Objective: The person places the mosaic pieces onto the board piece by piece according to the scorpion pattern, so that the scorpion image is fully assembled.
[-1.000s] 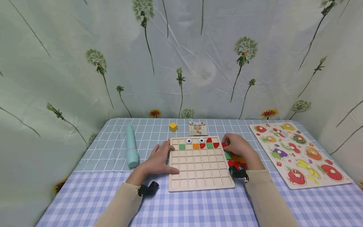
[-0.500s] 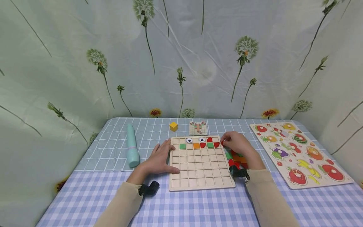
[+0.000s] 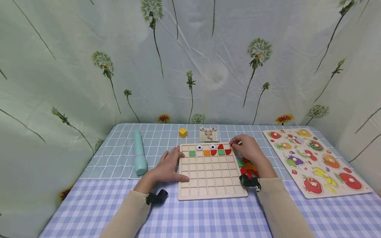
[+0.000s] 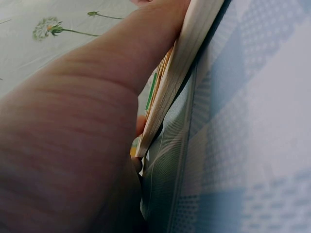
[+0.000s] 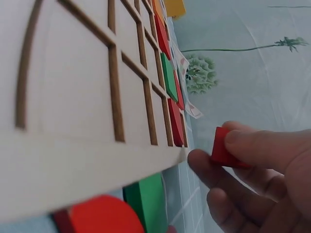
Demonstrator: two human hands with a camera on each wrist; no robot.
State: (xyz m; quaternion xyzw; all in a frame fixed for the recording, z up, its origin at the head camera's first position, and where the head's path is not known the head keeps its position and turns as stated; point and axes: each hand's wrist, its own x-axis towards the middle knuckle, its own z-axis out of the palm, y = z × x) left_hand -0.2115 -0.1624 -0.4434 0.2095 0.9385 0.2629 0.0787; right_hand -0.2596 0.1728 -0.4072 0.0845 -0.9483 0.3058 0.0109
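Note:
My right hand (image 3: 247, 148) pinches a small red tile (image 5: 222, 146) between thumb and fingers, at the far right corner of a wooden grid board (image 3: 208, 181). In the right wrist view the tile stands just off the board's edge. My left hand (image 3: 169, 168) rests along the board's left side, fingers spread and thumb lying on the rim. Along the far rows sit two eye tiles (image 3: 199, 147), green squares (image 3: 192, 153), an orange tile (image 3: 206, 153) and red quarter-round tiles (image 3: 228, 152). Loose red, green and orange tiles (image 3: 248, 168) lie partly under my right forearm.
Behind the board lies a pattern card (image 3: 209, 134), with a yellow block (image 3: 183, 133) to its left. A teal cylindrical case (image 3: 139, 153) is on the left of the table. A fruit puzzle board (image 3: 315, 162) lies on the right.
My right hand has moved from the loose tiles up and leftward to the board's far right corner, bringing a red tile with it. My left hand has stayed in place.

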